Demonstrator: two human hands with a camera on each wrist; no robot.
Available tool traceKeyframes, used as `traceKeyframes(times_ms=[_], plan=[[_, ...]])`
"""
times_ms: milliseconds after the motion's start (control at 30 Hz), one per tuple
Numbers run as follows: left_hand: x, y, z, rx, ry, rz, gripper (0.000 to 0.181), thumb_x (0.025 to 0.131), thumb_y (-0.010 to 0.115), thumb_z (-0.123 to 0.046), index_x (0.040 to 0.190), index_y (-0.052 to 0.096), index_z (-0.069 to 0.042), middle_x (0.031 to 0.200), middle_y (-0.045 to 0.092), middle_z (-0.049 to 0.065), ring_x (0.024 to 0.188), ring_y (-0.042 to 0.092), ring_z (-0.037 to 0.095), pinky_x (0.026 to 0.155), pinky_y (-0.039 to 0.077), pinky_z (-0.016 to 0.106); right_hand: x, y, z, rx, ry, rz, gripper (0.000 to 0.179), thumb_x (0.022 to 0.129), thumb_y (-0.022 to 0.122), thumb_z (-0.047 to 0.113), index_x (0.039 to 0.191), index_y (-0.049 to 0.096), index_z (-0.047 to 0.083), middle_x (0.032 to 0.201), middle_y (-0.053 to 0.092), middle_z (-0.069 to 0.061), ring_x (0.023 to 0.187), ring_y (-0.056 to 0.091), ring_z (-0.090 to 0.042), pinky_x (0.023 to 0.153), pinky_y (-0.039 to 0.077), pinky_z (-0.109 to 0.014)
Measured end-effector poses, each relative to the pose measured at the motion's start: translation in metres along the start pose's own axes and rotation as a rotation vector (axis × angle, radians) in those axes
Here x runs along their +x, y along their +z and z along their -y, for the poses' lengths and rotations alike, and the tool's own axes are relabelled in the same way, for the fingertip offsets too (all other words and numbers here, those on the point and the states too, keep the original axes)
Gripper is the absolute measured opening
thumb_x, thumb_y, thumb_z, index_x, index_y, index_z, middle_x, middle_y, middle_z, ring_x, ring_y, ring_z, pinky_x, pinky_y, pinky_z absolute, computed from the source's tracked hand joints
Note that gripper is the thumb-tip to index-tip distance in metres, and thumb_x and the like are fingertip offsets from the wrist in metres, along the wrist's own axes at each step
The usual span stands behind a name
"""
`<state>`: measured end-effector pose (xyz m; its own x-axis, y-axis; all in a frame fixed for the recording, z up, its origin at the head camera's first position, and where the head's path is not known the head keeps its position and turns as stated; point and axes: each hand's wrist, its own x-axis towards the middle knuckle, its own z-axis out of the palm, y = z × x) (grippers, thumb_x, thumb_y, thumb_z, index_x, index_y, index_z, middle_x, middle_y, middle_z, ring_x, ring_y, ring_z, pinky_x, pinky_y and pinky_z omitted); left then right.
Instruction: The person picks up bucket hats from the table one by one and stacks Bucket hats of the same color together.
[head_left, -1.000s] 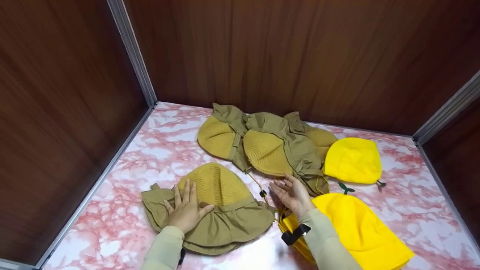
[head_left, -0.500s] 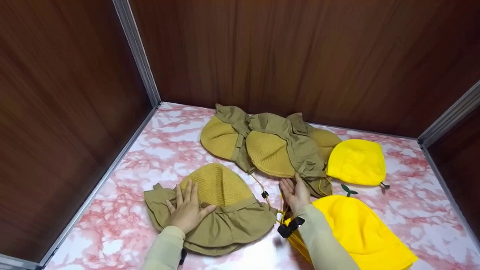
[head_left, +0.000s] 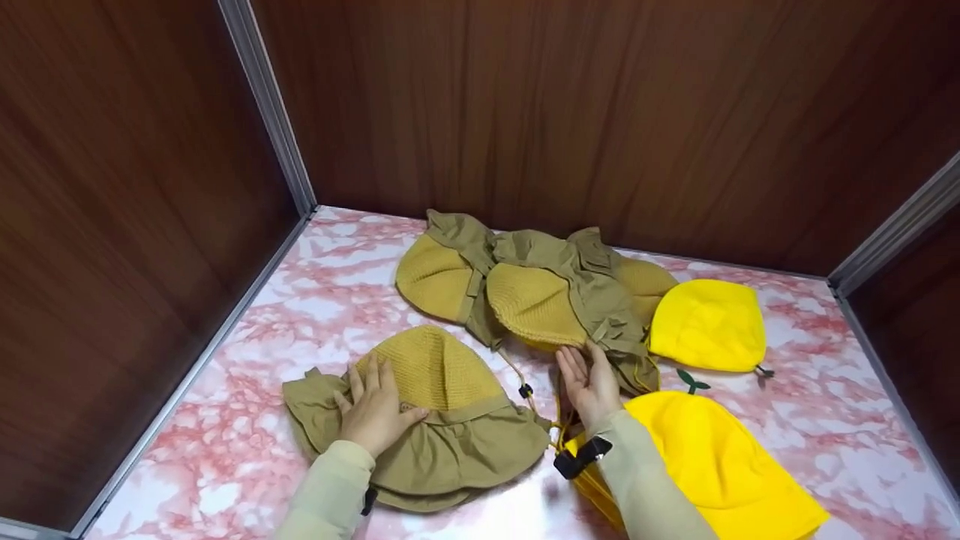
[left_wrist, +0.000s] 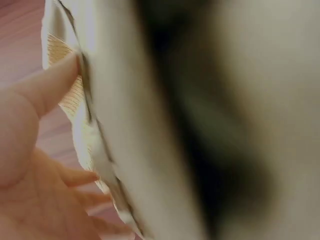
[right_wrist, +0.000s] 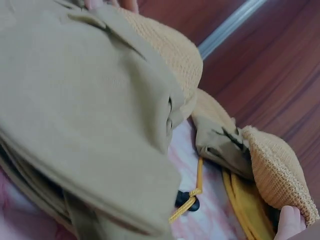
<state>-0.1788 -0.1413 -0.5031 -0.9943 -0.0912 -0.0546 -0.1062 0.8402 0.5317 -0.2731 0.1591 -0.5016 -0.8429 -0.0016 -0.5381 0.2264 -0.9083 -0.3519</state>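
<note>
A khaki sun hat with a mustard knitted crown [head_left: 457,446] lies flat at the front left. My left hand [head_left: 373,412] rests on it, fingers spread over the crown and thumb along the seam. In the left wrist view, the fingertips [left_wrist: 82,177] meet the fabric. Behind it, similar hats overlap in a row by the back wall. My right hand [head_left: 591,386], palm turned inward, has its straight fingers at the lower edge of the middle hat [head_left: 536,306]. The right wrist view shows fingertips [right_wrist: 290,224] against that knitted crown [right_wrist: 277,167].
A large yellow hat [head_left: 720,465] with a green sprout lies under my right forearm. A smaller yellow hat [head_left: 709,326] overlaps the row's right end. A cord with a black toggle [head_left: 526,391] trails between hats. Brown panels [head_left: 525,112] enclose the marbled table [head_left: 217,435].
My right hand has moved up to the middle hat, its fingertips now at the crown's lower edge. My left hand stays on the front hat.
</note>
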Motion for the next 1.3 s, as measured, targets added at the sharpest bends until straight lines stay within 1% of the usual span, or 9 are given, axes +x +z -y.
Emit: traceKeyframes(times_ms=[167,367,533,667,833,933,1000,1133,1300], plan=[[0.000,0.003,-0.025,0.005,0.077,-0.143,0.098,0.079,0.082,-0.031,0.152,0.027,0.004,0.161,0.011,0.031,0.147,-0.001,0.055,0.116,0.000,0.072,-0.005,0.002,-0.001,-0.016,-0.025,-0.010,0.019,0.101,0.052,0.016,0.115,0.049,0.004,0.109,0.056,-0.015,0.144,0.038,-0.024,0.108,0.046,-0.031],[-0.002,0.010,-0.068,-0.169,0.231,-0.254,0.076,0.088,0.073,-0.025,0.149,0.037,-0.002,0.159,0.028,0.021,0.149,0.015,0.046,0.120,0.018,0.062,-0.017,0.006,-0.004,0.006,0.000,0.020,0.055,0.102,0.046,0.017,0.149,0.023,0.003,0.150,0.035,-0.015,0.147,0.032,-0.022,0.106,0.048,-0.029],[0.003,0.022,-0.097,-0.424,0.293,-0.192,0.062,0.094,0.066,-0.023,0.147,0.041,-0.004,0.153,0.041,0.018,0.141,0.037,0.041,0.115,0.035,0.056,-0.029,0.014,-0.007,0.062,0.027,0.057,0.061,0.103,0.042,0.017,0.155,0.012,0.005,0.162,0.020,-0.011,0.149,0.028,-0.021,0.112,0.042,-0.029],[0.012,0.036,-0.112,-0.677,0.211,-0.010,0.067,0.096,0.064,-0.029,0.147,0.037,0.004,0.145,0.049,0.025,0.130,0.052,0.042,0.109,0.044,0.052,-0.039,0.016,-0.010,0.078,0.049,0.093,0.063,0.105,0.039,0.018,0.157,0.006,0.006,0.165,0.013,-0.009,0.151,0.025,-0.019,0.114,0.038,-0.025],[0.027,0.052,-0.126,-0.905,0.068,0.219,0.076,0.098,0.062,-0.032,0.148,0.028,0.013,0.142,0.050,0.030,0.130,0.052,0.041,0.110,0.044,0.048,-0.052,0.016,-0.019,0.084,0.076,0.128,0.064,0.106,0.037,0.018,0.158,0.002,0.005,0.165,0.012,-0.011,0.150,0.027,-0.019,0.115,0.035,-0.023],[0.034,0.059,-0.133,-1.045,-0.005,0.311,0.069,0.098,0.061,-0.032,0.143,0.035,0.014,0.134,0.058,0.026,0.124,0.058,0.032,0.107,0.048,0.043,-0.059,0.015,-0.027,0.046,0.071,0.138,0.049,0.106,0.039,0.018,0.149,0.025,0.000,0.151,0.034,-0.021,0.133,0.049,-0.024,0.110,0.043,-0.023],[0.039,0.064,-0.137,-1.141,-0.042,0.356,0.058,0.098,0.062,-0.030,0.134,0.044,0.012,0.123,0.063,0.020,0.110,0.063,0.024,0.098,0.052,0.035,-0.064,0.014,-0.032,0.015,0.058,0.143,0.031,0.106,0.041,0.017,0.130,0.042,-0.001,0.130,0.048,-0.018,0.112,0.060,-0.023,0.101,0.051,-0.023],[0.042,0.071,-0.146,-1.250,-0.112,0.381,0.039,0.094,0.068,-0.029,0.113,0.054,0.002,0.102,0.059,0.006,0.090,0.058,0.014,0.080,0.050,0.022,-0.072,0.009,-0.043,-0.087,0.022,0.148,0.020,0.106,0.043,0.019,0.099,0.056,0.006,0.097,0.058,-0.008,0.086,0.061,-0.017,0.083,0.056,-0.025],[0.041,0.078,-0.154,-1.252,-0.213,0.295,0.057,0.083,0.078,-0.032,0.118,0.047,0.001,0.111,0.051,0.011,0.101,0.052,0.021,0.093,0.044,0.027,-0.079,0.005,-0.054,-0.286,-0.036,0.130,0.023,0.106,0.042,0.021,0.093,0.057,0.010,0.082,0.060,-0.001,0.078,0.057,-0.013,0.075,0.052,-0.023]])
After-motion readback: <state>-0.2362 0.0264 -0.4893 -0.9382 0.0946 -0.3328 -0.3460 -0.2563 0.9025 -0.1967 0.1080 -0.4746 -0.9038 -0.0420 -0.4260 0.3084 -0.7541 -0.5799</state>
